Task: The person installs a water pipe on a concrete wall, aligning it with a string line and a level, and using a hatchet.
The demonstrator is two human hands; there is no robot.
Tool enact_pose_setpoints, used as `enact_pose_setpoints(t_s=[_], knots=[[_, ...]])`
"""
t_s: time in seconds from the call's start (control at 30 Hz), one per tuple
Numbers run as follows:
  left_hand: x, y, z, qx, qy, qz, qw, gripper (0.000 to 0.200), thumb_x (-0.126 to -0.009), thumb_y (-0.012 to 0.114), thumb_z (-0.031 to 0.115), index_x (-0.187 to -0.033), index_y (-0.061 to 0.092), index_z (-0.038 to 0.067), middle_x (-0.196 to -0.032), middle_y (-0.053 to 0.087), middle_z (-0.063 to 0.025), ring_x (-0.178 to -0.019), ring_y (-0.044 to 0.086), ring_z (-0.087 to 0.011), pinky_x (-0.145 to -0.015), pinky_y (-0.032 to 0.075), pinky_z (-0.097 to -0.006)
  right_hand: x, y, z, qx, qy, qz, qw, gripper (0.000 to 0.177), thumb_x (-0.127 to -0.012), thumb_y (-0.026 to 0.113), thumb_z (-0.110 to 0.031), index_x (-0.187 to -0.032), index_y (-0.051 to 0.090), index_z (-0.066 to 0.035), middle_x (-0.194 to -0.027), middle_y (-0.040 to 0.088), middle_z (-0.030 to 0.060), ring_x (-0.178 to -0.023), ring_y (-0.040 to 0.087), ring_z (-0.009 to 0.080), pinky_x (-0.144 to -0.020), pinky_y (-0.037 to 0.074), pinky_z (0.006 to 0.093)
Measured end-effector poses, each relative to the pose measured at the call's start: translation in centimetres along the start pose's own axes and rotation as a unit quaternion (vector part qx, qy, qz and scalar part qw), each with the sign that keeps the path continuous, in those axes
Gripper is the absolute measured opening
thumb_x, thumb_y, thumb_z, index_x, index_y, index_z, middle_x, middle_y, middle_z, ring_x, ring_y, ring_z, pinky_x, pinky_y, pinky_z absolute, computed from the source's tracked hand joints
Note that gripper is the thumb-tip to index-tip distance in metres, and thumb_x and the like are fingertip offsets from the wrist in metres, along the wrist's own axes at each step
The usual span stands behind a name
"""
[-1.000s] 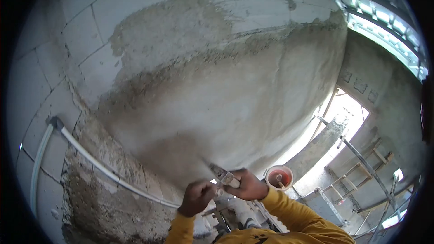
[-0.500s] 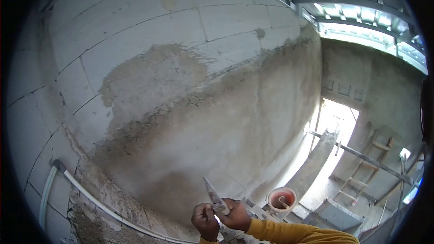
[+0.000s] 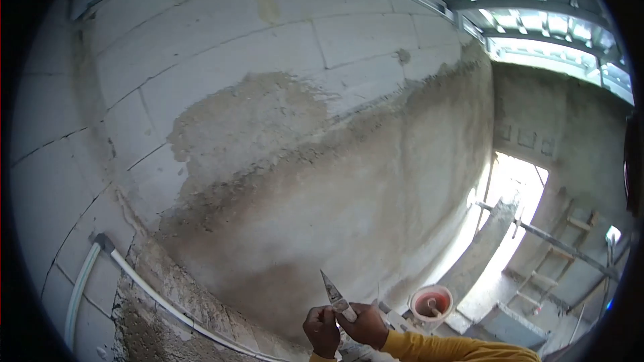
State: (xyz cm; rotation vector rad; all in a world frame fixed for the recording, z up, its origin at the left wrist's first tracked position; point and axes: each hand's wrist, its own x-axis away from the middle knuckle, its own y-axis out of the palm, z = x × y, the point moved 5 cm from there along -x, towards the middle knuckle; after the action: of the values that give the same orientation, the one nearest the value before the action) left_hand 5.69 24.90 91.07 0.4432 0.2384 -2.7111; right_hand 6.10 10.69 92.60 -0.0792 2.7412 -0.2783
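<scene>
Orange bucket [image 3: 433, 287] with stick [image 3: 435, 309], near trowel [image 3: 333, 290]

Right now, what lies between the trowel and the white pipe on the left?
In the head view, only wall: smooth grey plaster next to the trowel, then a rough mortar strip up to the white pipe.
</scene>
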Motion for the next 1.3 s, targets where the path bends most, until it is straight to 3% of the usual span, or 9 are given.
enact_pose_setpoints(t_s=[0.07, 0.13, 0.3, 0.43, 0.6, 0.77, 0.87, 1.03, 1.3], knots=[[-0.1, -0.1, -0.7, 0.010, -0.027, -0.056, 0.998, 0.015, -0.095, 0.065, 0.008, -0.091, 0.070, -0.005, -0.070, 0.065, -0.0015, -0.064, 0.058, -0.0074, -0.058, 0.047, -0.0258, -0.8, -1.5, -1.1, -0.019, -0.013, -0.019, 1.000, 0.029, -0.088, 0.074, -0.028, -0.089, 0.068, 0.000, -0.073, 0.066, 0.0229, -0.069, 0.067, 0.0422, -0.062, 0.053, 0.0438], [0.3, -0.4, 0.6, 0.092, -0.144, -0.197, 0.965, 0.014, -0.093, 0.067, 0.010, -0.083, 0.066, 0.001, -0.062, 0.055, 0.0010, -0.049, 0.046, -0.0068, -0.044, 0.034, -0.0259, -1.8, -3.5, -1.6, -0.002, 0.012, -0.092, 0.996, 0.026, -0.092, 0.072, -0.025, -0.098, 0.071, 0.000, -0.078, 0.069, 0.0183, -0.070, 0.069, 0.0267, -0.068, 0.054, 0.0391], [0.5, -1.6, 1.3, 0.238, -0.188, -0.341, 0.890, 0.017, -0.094, 0.064, 0.011, -0.092, 0.071, -0.004, -0.062, 0.054, 0.0021, -0.050, 0.043, -0.0056, -0.048, 0.033, -0.0248, -0.8, -3.5, -0.6, -0.062, 0.041, -0.153, 0.985, 0.025, -0.090, 0.073, -0.023, -0.093, 0.069, 0.001, -0.077, 0.068, 0.0189, -0.069, 0.068, 0.0299, -0.066, 0.052, 0.0414], [1.0, -0.3, -3.1, -0.047, -0.087, -0.277, 0.956, 0.022, -0.096, 0.065, 0.019, -0.084, 0.064, 0.000, -0.064, 0.053, -0.0017, -0.048, 0.041, -0.0072, -0.043, 0.029, -0.0272, 0.8, -4.6, 0.5, 0.031, 0.037, -0.045, 0.998, 0.023, -0.084, 0.074, -0.018, -0.092, 0.067, 0.002, -0.082, 0.069, 0.0217, -0.078, 0.068, 0.0401, -0.070, 0.054, 0.0458], [1.9, 3.6, -4.9, 0.109, -0.043, -0.075, 0.990, 0.019, -0.096, 0.061, 0.018, -0.084, 0.059, 0.003, -0.070, 0.055, 0.0031, -0.051, 0.039, -0.0023, -0.044, 0.025, -0.0239, 4.1, -4.0, 1.4, 0.012, 0.005, 0.056, 0.998, 0.025, -0.080, 0.076, -0.017, -0.092, 0.066, 0.002, -0.085, 0.069, 0.0235, -0.084, 0.069, 0.0435, -0.071, 0.054, 0.0489], [2.8, 4.0, -1.4, 0.071, -0.178, -0.295, 0.936, 0.016, -0.095, 0.059, 0.017, -0.085, 0.058, 0.004, -0.066, 0.048, 0.0043, -0.049, 0.034, -0.0029, -0.044, 0.023, -0.0228, 3.8, -8.6, 3.1, -0.020, 0.043, 0.062, 0.997, 0.019, -0.081, 0.071, -0.015, -0.088, 0.065, 0.002, -0.076, 0.064, 0.0263, -0.076, 0.062, 0.0489, -0.069, 0.050, 0.0504], [3.5, 6.1, 0.4, 0.109, -0.196, -0.290, 0.930, 0.017, -0.097, 0.057, 0.016, -0.085, 0.058, 0.003, -0.061, 0.044, 0.0048, -0.048, 0.031, -0.0034, -0.044, 0.023, -0.0226, 4.1, -9.7, 3.3, -0.069, 0.107, 0.074, 0.989, 0.021, -0.083, 0.071, -0.017, -0.087, 0.064, 0.003, -0.074, 0.063, 0.0275, -0.074, 0.061, 0.0502, -0.067, 0.050, 0.0496], [3.3, 9.8, -4.0, -0.001, 0.005, -0.260, 0.966, 0.018, -0.098, 0.053, 0.013, -0.088, 0.061, 0.001, -0.066, 0.050, 0.0024, -0.051, 0.036, -0.0032, -0.044, 0.024, -0.0225, 6.3, -11.1, 3.7, -0.042, 0.058, 0.130, 0.989, 0.021, -0.085, 0.071, -0.016, -0.088, 0.064, 0.004, -0.074, 0.064, 0.0270, -0.072, 0.063, 0.0473, -0.065, 0.050, 0.0473], [5.4, 11.5, -1.7, -0.088, -0.013, -0.409, 0.908, 0.018, -0.097, 0.056, 0.008, -0.090, 0.066, -0.005, -0.062, 0.053, -0.0005, -0.053, 0.045, -0.0054, -0.048, 0.034, -0.0253, 7.9, -15.0, 6.3, -0.018, 0.115, 0.164, 0.980, 0.018, -0.081, 0.071, -0.012, -0.089, 0.065, 0.004, -0.076, 0.066, 0.0260, -0.075, 0.065, 0.0472, -0.066, 0.051, 0.0472]])
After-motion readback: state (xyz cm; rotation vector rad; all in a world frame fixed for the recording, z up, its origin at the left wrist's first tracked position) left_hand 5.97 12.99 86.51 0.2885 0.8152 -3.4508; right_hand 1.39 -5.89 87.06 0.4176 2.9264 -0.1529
